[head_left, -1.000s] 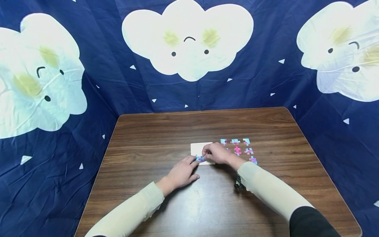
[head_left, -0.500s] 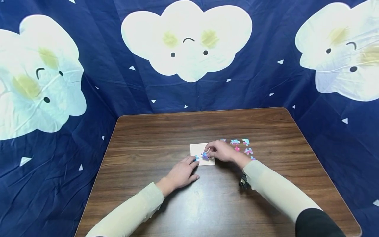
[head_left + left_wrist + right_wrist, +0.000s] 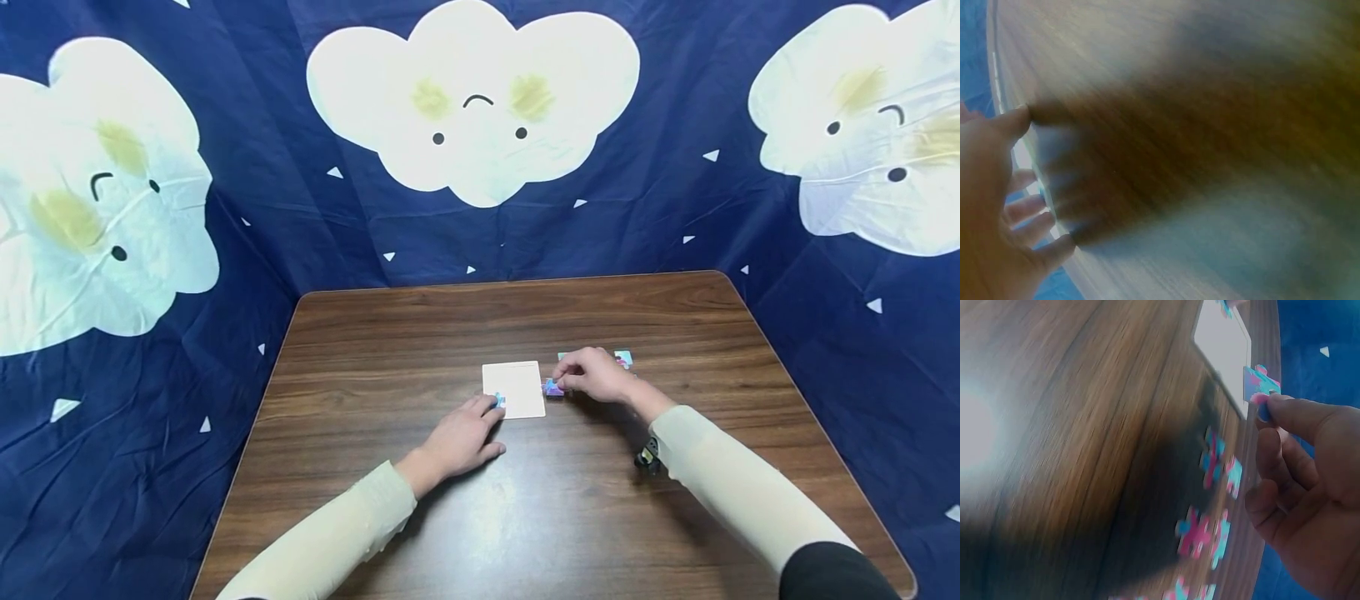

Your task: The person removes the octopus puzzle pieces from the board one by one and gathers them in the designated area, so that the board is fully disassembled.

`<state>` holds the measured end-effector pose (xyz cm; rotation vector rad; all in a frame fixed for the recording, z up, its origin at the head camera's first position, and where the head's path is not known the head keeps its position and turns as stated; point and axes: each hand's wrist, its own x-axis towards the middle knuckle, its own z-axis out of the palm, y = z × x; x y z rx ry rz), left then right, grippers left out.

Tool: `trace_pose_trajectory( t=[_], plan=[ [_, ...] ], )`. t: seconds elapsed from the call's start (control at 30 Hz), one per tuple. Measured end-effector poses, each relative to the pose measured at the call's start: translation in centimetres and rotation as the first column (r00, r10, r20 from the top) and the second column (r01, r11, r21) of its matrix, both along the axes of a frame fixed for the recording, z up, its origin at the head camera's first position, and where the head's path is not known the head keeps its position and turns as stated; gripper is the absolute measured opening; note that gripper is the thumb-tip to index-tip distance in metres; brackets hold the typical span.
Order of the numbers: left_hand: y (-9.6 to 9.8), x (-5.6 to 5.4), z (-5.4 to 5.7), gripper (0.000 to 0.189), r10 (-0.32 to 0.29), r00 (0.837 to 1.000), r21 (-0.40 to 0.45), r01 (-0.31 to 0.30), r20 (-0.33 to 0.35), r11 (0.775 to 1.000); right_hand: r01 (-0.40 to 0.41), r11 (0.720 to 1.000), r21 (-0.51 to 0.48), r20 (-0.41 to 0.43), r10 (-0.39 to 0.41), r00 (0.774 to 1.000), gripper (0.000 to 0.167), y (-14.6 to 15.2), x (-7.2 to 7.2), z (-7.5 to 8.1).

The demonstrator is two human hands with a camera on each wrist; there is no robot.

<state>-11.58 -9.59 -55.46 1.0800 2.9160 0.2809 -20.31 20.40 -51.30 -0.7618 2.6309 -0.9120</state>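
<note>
My right hand [image 3: 596,375] pinches a blue, purple and pink puzzle piece [image 3: 553,389] between thumb and fingertips, just right of the white puzzle board [image 3: 523,385]. In the right wrist view this puzzle piece [image 3: 1259,383] appears raised, with its knob showing. A blue corner puzzle piece [image 3: 499,400] lies at the board's lower left. My left hand [image 3: 459,435] rests there with fairly straight fingers, its fingertips at the corner piece and board edge. The left wrist view shows the left hand [image 3: 997,206] with fingers spread, tips down.
Several loose puzzle pieces lie right of the board, mostly hidden by the right hand in the head view. One puzzle piece [image 3: 623,358] shows beyond it; a pink puzzle piece [image 3: 1195,534] shows in the right wrist view. A wooden table [image 3: 375,350] lies beneath, with a blue cloud-patterned curtain [image 3: 262,208] around it.
My right hand has lifted the puzzle piece from beside the corner piece and carried it right, off the board. The piece has turned on the way. My left hand stays put.
</note>
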Motion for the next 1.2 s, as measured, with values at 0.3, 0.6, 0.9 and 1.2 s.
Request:
trace_pose_trajectory(
  t=[0.3,0.6,0.9,1.2],
  plan=[
    [0.1,0.0,-0.1,0.065,0.005,1.000,0.007,-0.005,0.005,1.000,0.061,0.998,-0.031,0.048,-0.059,0.997,0.004,3.6,0.5,-0.1],
    [0.1,0.0,-0.2,0.065,0.010,1.000,-0.011,-0.010,0.010,1.000,0.096,0.995,-0.004,0.023,-0.096,0.995,0.004,6.0,1.2,-0.7],
    [0.2,-0.1,-0.3,0.066,0.011,1.000,-0.014,-0.011,0.011,1.000,0.110,0.994,0.010,0.033,-0.110,0.993,0.004,7.6,1.9,-1.2],
    [0.3,-0.1,-0.3,0.064,0.013,1.000,-0.009,-0.013,0.017,1.000,0.082,0.996,0.014,0.008,-0.083,0.997,0.003,8.6,2.5,-1.4]
  ],
)
